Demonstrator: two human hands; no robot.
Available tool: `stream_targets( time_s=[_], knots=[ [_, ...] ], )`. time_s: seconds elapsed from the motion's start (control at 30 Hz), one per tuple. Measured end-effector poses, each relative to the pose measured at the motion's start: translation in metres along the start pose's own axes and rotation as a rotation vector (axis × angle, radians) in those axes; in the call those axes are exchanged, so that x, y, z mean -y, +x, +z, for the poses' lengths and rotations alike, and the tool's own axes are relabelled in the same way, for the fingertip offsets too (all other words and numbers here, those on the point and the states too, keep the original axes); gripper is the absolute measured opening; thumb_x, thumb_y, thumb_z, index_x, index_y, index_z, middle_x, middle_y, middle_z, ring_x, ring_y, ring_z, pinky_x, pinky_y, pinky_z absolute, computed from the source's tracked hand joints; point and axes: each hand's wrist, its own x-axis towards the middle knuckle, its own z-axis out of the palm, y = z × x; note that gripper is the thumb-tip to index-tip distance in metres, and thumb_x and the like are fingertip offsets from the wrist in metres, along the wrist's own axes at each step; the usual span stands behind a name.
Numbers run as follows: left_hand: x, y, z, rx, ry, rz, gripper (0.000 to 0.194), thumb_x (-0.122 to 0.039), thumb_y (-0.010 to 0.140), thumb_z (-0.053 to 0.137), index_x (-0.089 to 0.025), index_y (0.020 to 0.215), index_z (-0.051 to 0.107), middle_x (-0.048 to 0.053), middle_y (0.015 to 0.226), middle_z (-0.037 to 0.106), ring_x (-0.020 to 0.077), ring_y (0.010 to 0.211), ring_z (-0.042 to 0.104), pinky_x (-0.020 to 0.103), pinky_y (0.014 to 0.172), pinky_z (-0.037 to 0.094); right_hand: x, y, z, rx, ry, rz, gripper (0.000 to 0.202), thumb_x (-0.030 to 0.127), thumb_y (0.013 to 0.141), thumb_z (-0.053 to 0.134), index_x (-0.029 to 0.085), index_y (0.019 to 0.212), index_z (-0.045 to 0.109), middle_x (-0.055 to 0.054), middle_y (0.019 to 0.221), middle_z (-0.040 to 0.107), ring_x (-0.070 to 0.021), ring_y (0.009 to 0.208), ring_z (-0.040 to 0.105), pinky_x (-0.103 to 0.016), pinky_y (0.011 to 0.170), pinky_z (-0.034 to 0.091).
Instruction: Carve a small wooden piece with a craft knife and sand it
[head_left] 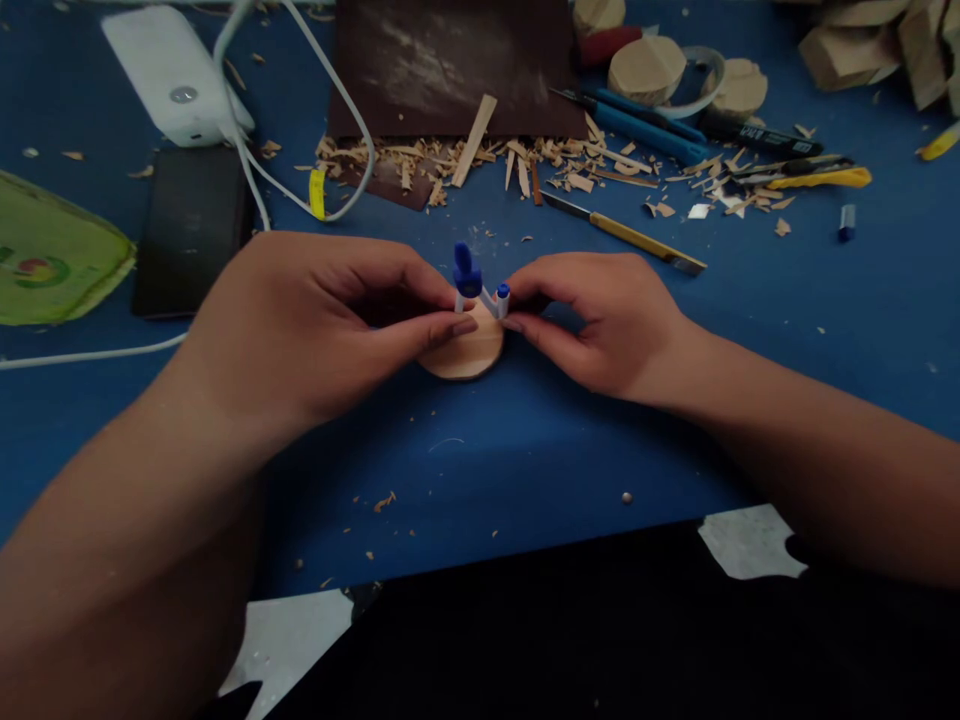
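A blue and white drawing compass (468, 278) stands over a round wooden disc (461, 362) on the blue table. My left hand (315, 330) pinches the compass's left leg between thumb and forefinger. The thumb and forefinger of my right hand (607, 320) grip the other leg, near its blue-capped holder (503, 292). The two legs are spread apart over the disc. My fingers cover part of the disc, and the leg tips are hard to make out.
Beyond my hands lie a wooden-handled carving knife (637, 238), wood shavings (412, 165), a dark brown sheet (457, 70), blue pens or cutters (645, 125) and a yellow cutter (821, 178). To the left are a white power bank (172, 75) with a cable, a black phone (193, 230) and a green packet (60, 255).
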Motion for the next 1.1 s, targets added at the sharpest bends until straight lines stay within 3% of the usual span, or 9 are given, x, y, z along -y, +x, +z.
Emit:
stream_targets(
  time_s=[0.73,1.1],
  knots=[
    [-0.0037,0.0005,0.0017,0.0,-0.016,-0.029,0.006,-0.04,0.087,0.085,-0.034,0.087,0.086,-0.007,0.088,0.086,0.0171,0.077,0.078,0.027,0.065,0.057,0.0,-0.0015,0.0004,0.002,0.004,0.001,0.019,0.03,0.102,0.063,0.021,0.113,0.076,-0.005,0.103,0.08,-0.0227,0.091,0.072,-0.035,0.085,0.05],
    [-0.0033,-0.0002,0.0021,0.004,-0.05,-0.057,0.006,-0.039,0.085,0.087,-0.034,0.087,0.085,-0.006,0.091,0.086,0.0182,0.08,0.08,0.029,0.069,0.062,-0.0025,0.0009,0.0031,-0.022,0.001,0.002,0.02,0.027,0.102,0.062,0.022,0.114,0.076,-0.006,0.106,0.08,-0.0236,0.094,0.072,-0.036,0.085,0.05]
  ],
)
